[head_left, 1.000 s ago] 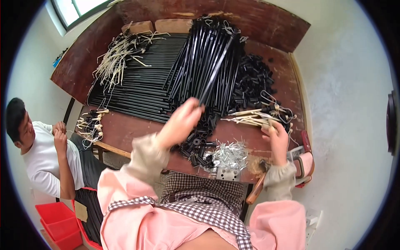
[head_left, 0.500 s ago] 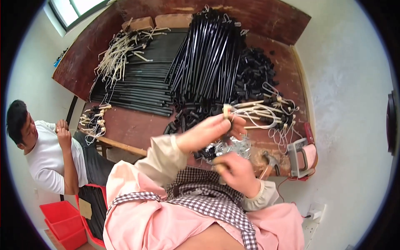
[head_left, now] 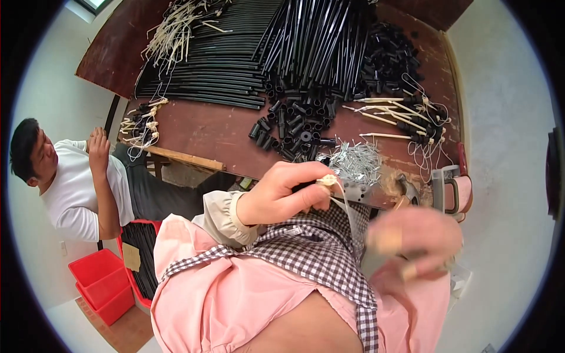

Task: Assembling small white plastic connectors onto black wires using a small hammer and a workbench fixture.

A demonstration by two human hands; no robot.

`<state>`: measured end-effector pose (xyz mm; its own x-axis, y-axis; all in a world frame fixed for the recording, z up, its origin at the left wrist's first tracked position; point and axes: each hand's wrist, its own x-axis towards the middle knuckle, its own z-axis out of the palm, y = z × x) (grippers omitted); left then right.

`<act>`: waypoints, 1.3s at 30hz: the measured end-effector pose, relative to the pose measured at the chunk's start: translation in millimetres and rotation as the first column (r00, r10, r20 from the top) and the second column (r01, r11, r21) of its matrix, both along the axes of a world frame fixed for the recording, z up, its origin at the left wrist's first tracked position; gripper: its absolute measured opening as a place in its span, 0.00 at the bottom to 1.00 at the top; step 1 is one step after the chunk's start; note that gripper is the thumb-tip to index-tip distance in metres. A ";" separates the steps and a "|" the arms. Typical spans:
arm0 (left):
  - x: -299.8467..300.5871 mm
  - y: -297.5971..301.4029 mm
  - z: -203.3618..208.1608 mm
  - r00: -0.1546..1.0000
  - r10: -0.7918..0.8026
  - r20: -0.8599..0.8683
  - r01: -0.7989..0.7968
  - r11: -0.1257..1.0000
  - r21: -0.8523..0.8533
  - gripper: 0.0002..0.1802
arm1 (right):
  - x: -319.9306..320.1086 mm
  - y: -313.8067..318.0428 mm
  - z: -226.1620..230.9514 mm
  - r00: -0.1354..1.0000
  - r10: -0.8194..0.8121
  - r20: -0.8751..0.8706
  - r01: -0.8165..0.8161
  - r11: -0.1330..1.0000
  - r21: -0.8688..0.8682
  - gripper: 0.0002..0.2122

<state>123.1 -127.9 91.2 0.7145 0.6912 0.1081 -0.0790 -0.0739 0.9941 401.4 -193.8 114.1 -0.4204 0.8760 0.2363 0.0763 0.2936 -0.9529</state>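
Observation:
My left hand [head_left: 282, 194] is closed, pinching a small cream-coloured plastic piece [head_left: 328, 180] between thumb and fingers above my checked apron. A white cord [head_left: 348, 215] hangs down from that piece. To the right, my right hand [head_left: 415, 238] is smeared by motion, so its fingers and anything in them do not show clearly. Just past my left hand lies a heap of silver nails or pins [head_left: 352, 163]. A hammer [head_left: 406, 189] rests at the table's near right edge, close to my right hand.
Black tubes [head_left: 306, 47] and short black sleeves [head_left: 300, 123] cover much of the brown table [head_left: 200, 135]. Cream sticks with cords [head_left: 400, 115] lie at right, beside a grey-framed tool [head_left: 450, 191]. A person in white [head_left: 76, 188] sits at left, near red bins [head_left: 103, 282].
My right hand has swung away to the right from below my left hand. The left hand, still pinching the cream piece, is now nearer the table's front edge. The view has shifted.

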 end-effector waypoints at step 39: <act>7.3 -19.6 -9.4 0.997 0.064 0.054 -0.083 0.808 0.583 0.06 | -66.7 5.4 -19.0 0.958 -0.281 0.059 0.251 0.919 0.304 0.05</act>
<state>130.4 -147.5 81.8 0.6540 0.5409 0.5289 -0.0790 -0.6465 0.7588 334.8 -188.5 95.1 -0.2155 0.8580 0.4663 0.2797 0.5117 -0.8123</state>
